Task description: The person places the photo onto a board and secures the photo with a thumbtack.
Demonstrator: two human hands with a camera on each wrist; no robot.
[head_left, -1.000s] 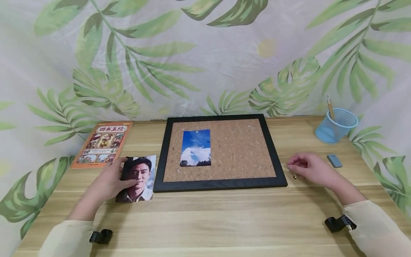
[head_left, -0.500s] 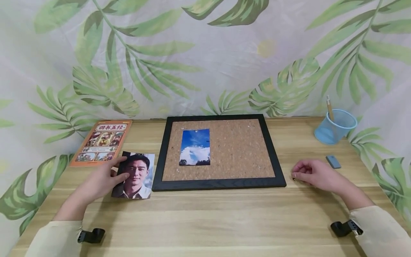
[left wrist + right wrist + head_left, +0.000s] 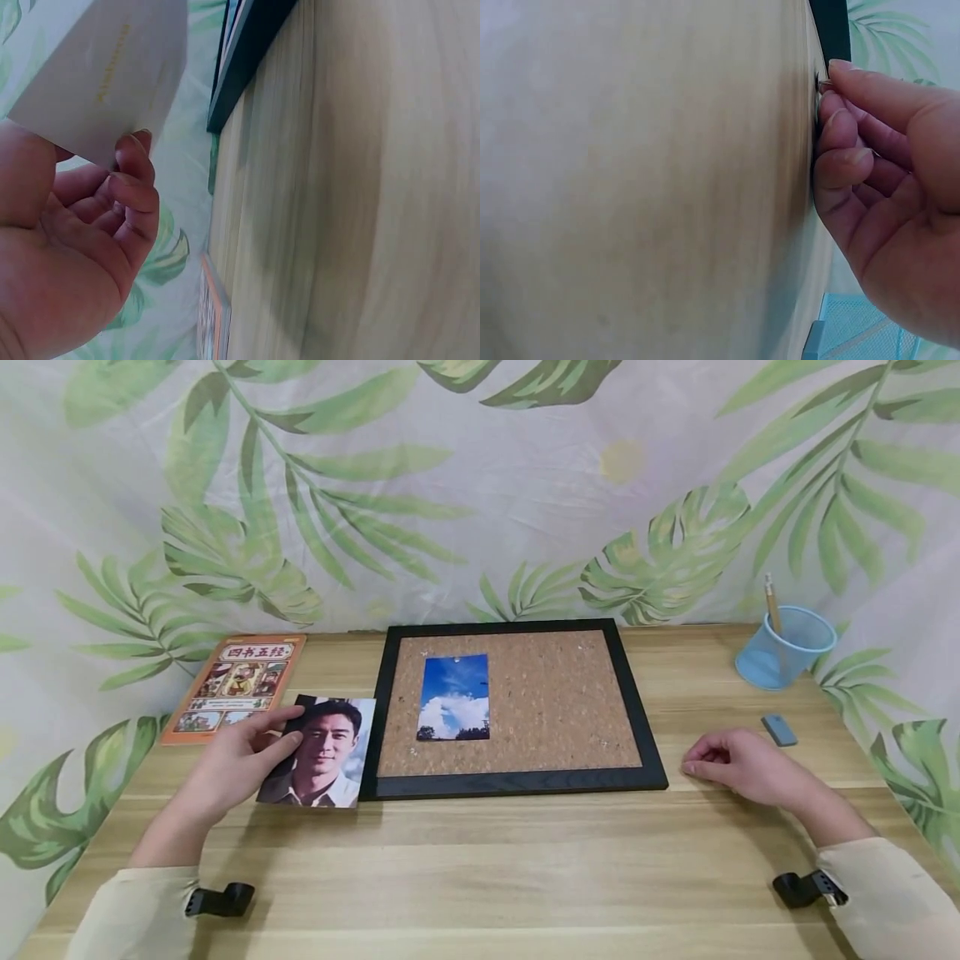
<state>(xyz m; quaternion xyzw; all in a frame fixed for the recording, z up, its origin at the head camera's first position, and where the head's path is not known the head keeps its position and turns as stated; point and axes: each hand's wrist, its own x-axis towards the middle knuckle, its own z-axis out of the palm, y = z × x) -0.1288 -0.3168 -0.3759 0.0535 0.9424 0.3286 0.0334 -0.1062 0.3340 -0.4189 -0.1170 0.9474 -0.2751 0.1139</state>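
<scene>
A photo print of a person (image 3: pixel 330 760) is pinched at its left edge by my left hand (image 3: pixel 232 764), thumb on its front. It is lifted off the table, and its right edge overlaps the frame of the cork board (image 3: pixel 562 710). The left wrist view shows the print's white back (image 3: pixel 112 75). On the cork, a sky photo (image 3: pixel 454 702) hangs from a pin at its top. Right of the board, my right hand (image 3: pixel 738 768) rests low at the table. Its thumb and finger pinch a small metal thumbtack (image 3: pixel 824 85), mostly hidden by the fingertips.
An orange book (image 3: pixel 240 681) lies at the back left. At the back right stands a blue mesh pen cup (image 3: pixel 787 652) with a pencil (image 3: pixel 772 606), and a blue-grey eraser (image 3: pixel 780 730) lies in front of it. Patterned cloth hangs behind the table.
My left hand has raised the photo print off the table and brought it against the board's left side. My right fingers have closed on the brass thumbtack, which was visible on the table before.
</scene>
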